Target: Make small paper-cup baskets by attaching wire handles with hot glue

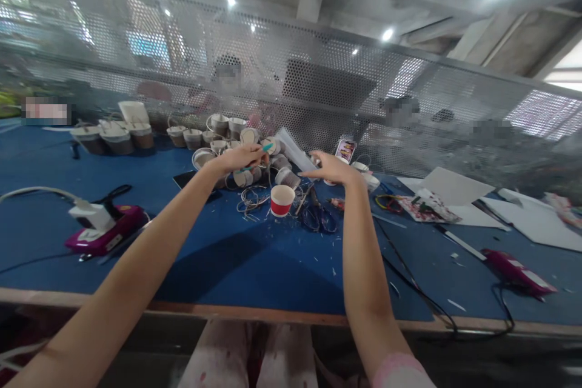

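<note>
Reaching far across the blue counter [254, 260], we have both arms stretched out toward a heap of small paper cups [254, 163] near the mesh screen [291, 79]. Our left hand [239, 159] is clenched around a teal pen [261, 151]: the shaft runs through the fist and its tip pokes out to the right past the fingers [257, 154], just above the cups in the heap. Whether the fist also touches a cup beneath it, we cannot tell.

Our right hand [331, 168] is released, palm down, fingers spread and pointing left toward the heap; it holds nothing that we can see. It hovers over a tangle of wire and tools, with a pair of scissors [318, 215] just near of it and a small printed card [344, 149] just beyond it.

A red and white cup [282, 200] stands upright on the counter between our two wrists, nearer to us than the heap and apart from both hands. Loose wire loops [252, 199] lie just left of it.

On the near left sits a magenta tool [102, 230] with a white cord; another magenta tool [518, 270] lies at the near right. White sheets [454, 188] lie at the far right, and more cups [113, 136] line the far left.
</note>
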`<state>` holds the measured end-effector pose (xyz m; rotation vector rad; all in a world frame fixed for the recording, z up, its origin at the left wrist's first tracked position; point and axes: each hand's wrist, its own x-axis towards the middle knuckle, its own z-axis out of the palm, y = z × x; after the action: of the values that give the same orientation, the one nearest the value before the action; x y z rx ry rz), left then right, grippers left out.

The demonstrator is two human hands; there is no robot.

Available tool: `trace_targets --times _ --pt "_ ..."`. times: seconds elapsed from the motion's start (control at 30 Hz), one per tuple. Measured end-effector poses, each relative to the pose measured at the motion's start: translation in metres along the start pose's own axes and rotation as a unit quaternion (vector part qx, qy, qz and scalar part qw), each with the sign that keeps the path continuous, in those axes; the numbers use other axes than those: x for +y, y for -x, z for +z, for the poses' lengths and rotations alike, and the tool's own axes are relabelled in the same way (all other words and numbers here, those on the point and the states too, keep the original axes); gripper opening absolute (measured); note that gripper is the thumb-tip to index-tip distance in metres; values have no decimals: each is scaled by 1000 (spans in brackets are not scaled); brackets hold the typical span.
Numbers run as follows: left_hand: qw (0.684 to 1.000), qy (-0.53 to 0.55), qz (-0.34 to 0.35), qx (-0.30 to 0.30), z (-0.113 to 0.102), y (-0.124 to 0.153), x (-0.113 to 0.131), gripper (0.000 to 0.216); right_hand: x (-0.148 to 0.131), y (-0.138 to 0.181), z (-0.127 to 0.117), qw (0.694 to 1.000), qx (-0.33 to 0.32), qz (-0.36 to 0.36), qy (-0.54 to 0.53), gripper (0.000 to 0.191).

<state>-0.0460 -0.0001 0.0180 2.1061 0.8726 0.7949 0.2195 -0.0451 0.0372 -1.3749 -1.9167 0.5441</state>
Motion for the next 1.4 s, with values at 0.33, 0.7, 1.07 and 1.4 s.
trace_targets --times 0.33,0.7,1.07,1.4 --pt "991 30 66 112 34 -4 24 42 -33 2 19 986 -120 -69 -93 34" --pt "900 -414 111 -78 93 50 12 29 27 69 13 973 -228 45 -4 38" --pt "907 -387 109 124 101 68 -40 42 76 101 15 819 180 392 378 94" --pt "990 24 13 140 131 34 -69 96 117 102 6 868 132 438 195 83"
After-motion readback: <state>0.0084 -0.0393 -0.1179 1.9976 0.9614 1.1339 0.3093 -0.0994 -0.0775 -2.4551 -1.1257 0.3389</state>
